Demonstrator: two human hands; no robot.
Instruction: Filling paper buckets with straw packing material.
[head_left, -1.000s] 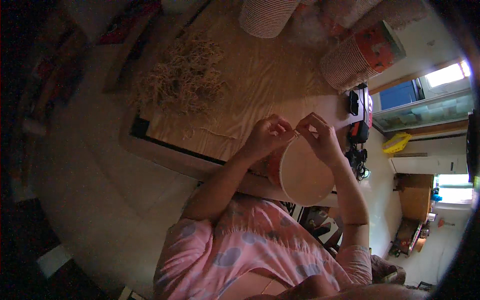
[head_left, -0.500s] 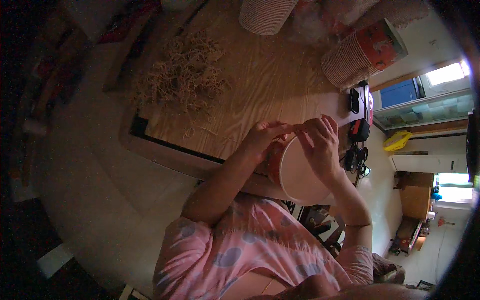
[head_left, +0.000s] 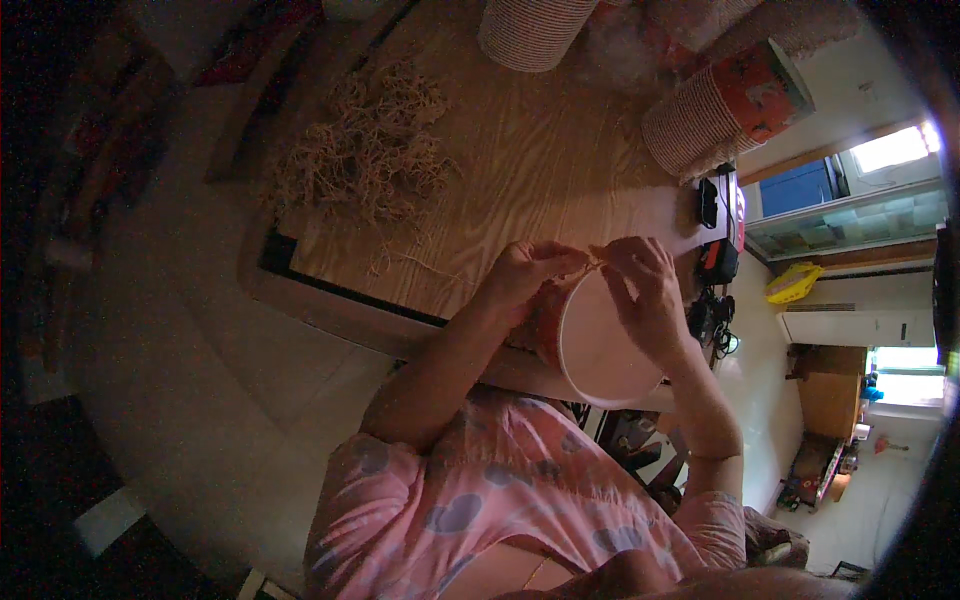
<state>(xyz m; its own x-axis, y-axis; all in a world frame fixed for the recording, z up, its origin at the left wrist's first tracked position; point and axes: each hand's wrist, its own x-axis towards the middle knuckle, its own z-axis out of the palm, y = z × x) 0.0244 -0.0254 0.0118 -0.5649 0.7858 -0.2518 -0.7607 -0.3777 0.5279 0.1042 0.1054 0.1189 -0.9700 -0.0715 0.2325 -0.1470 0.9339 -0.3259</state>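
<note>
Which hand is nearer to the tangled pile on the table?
Left. The left hand is right of and below the pile in the picture; the right hand is farther right, beyond the left.

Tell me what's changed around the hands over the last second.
The right hand shifted slightly toward the person, its curled fingers opening out somewhat; the left hand shifted a little the same way. Their fingertips meet at a thin strand by the bucket's rim; no clear taking or letting go shows. The twine pile and table look unchanged.
</note>
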